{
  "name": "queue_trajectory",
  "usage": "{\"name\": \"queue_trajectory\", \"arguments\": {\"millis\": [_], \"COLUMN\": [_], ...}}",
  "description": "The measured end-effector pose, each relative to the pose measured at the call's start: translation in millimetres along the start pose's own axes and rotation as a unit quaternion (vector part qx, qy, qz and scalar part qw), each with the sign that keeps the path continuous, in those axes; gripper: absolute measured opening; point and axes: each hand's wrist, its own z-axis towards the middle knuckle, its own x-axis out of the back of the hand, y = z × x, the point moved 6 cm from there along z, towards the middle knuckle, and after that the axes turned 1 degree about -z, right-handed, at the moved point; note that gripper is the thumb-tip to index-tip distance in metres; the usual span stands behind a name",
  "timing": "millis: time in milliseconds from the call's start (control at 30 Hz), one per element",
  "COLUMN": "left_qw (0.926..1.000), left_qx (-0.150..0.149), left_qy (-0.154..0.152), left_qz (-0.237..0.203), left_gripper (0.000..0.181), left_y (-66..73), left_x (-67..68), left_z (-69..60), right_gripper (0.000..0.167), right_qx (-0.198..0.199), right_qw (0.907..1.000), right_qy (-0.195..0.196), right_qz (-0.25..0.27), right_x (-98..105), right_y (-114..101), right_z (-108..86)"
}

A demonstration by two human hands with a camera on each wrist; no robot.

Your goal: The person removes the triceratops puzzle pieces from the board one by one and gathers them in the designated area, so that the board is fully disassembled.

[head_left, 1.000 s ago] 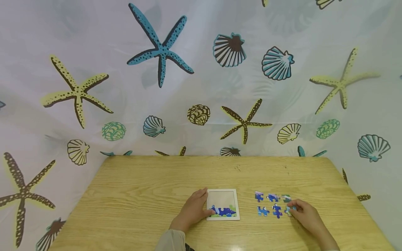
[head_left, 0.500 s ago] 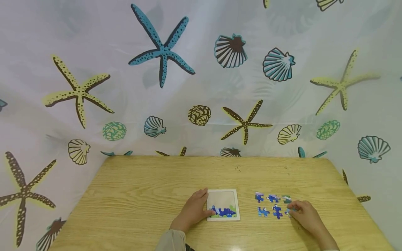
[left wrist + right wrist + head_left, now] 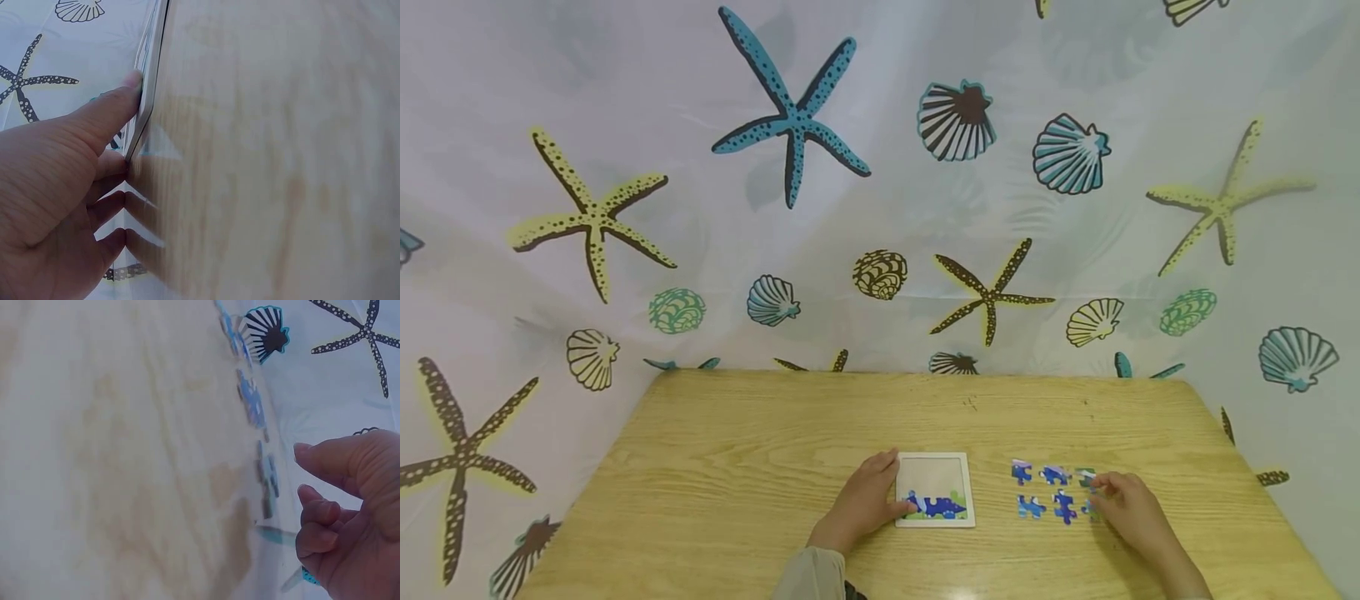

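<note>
My left hand (image 3: 863, 500) holds the left side of a square, white-rimmed puzzle tray (image 3: 955, 524), its thumb over the rim. Along the tray's bottom lie fitted pieces with a dark blue figure (image 3: 943, 506) and green. In the left wrist view, the thumb of the hand (image 3: 56, 181) rests on the tray edge (image 3: 144, 100) and the other fingertips meet the table. To the right, my right hand (image 3: 1133, 512) hovers beside a light blue and green puzzle piece (image 3: 1088, 510), partly hidden by its fingers. In the right wrist view nothing lies between its parted thumb and fingers.
Several loose blue puzzle pieces (image 3: 1063, 506) lie in two short rows right of the tray. They rest on a wooden table (image 3: 737, 467). A white curtain (image 3: 850, 208) printed with starfish and shells hangs behind and at both sides.
My right hand's fingertips have shifted slightly up and away from the lower right piece, which they touched before. My left hand and the tray stay in place; the camera view shifts a little.
</note>
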Motion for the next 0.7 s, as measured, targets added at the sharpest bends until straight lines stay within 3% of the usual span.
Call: {"name": "queue_trajectory", "arguments": {"millis": [233, 700], "left_qw": [0.9999, 1.0000], "left_qx": [0.004, -0.001], "left_qy": [-0.003, -0.001], "left_qz": [-0.009, -0.009], "left_gripper": [0.079, 0.078], "left_y": [-1.2, 1.1], "left_x": [-1.7, 1.6], "left_z": [0.8, -1.7], "right_gripper": [0.018, 0.023], "right_qx": [0.000, 0.048], "right_qw": [0.9985, 0.9888], "right_qy": [-0.011, -0.049], "right_qz": [0.054, 0.132], "right_x": [-5, -57], "right_y": [-27, -96], "right_z": [10.3, 35.8]}}
